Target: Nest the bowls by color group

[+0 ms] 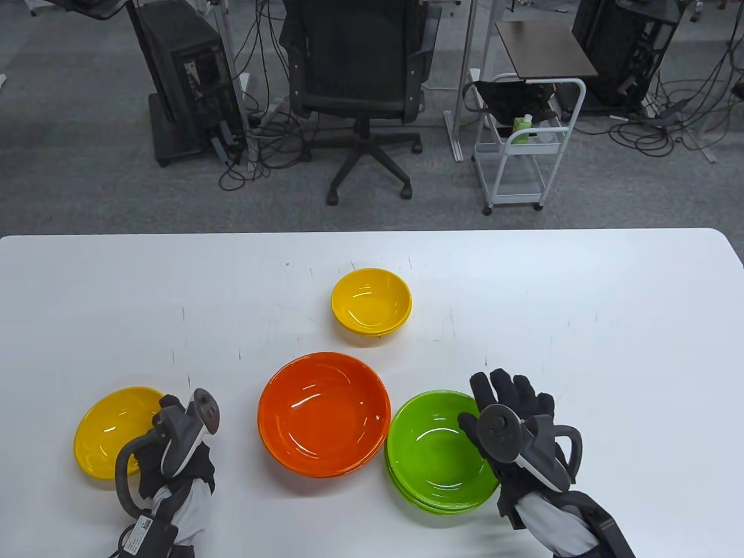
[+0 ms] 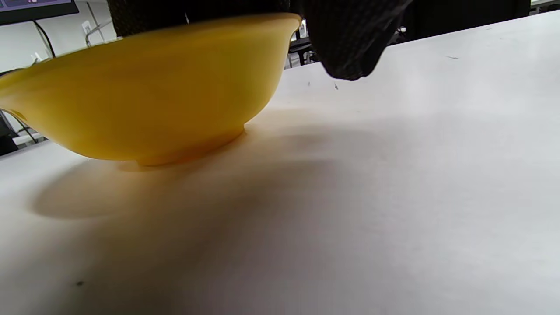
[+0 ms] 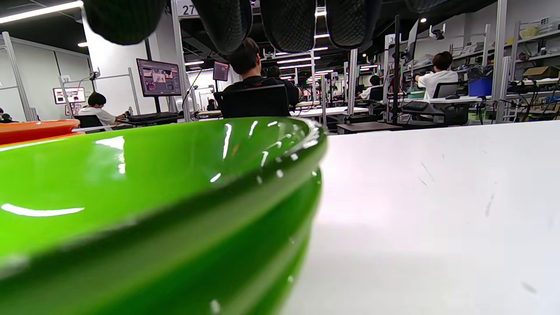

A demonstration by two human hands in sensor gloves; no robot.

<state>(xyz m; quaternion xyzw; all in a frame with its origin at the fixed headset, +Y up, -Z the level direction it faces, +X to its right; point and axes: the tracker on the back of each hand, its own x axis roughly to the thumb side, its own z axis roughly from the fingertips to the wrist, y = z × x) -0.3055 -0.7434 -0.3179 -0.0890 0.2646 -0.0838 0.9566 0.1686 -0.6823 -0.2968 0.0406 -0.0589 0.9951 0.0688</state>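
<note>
At the near left corner: left hand (image 1: 174, 442) sits on the right rim of the lone yellow bowl (image 1: 110, 433).
Left hand grip: the left wrist view has dark glove on that bowl's (image 2: 148, 92) rim and one fingertip (image 2: 350, 52) hanging free beside it; whether the fingers actually clamp the rim, I cannot tell.
Lone yellow bowl: its foot rests on the white table (image 1: 581, 325), with the side nearer the camera looking slightly raised.
Right hand: right hand (image 1: 514, 418) is over the far right rim of the green stack (image 1: 439, 450), fingers (image 1: 500, 386) spread and stretched out, gripping nothing.
Right wrist view: fingertips (image 3: 227, 22) hang apart above the green rim (image 3: 175, 175), not touching it.
Green stack: several green bowls nested, near right of centre.
Orange stack: orange bowls (image 1: 324, 412) nested, just left of the green ones, rims nearly touching.
Yellow stack: small yellow bowls (image 1: 372, 301) nested further back, centre of the table, well apart from the lone one.
Beyond the table: office chair (image 1: 354, 75) and a white cart (image 1: 523, 145) on grey carpet.
</note>
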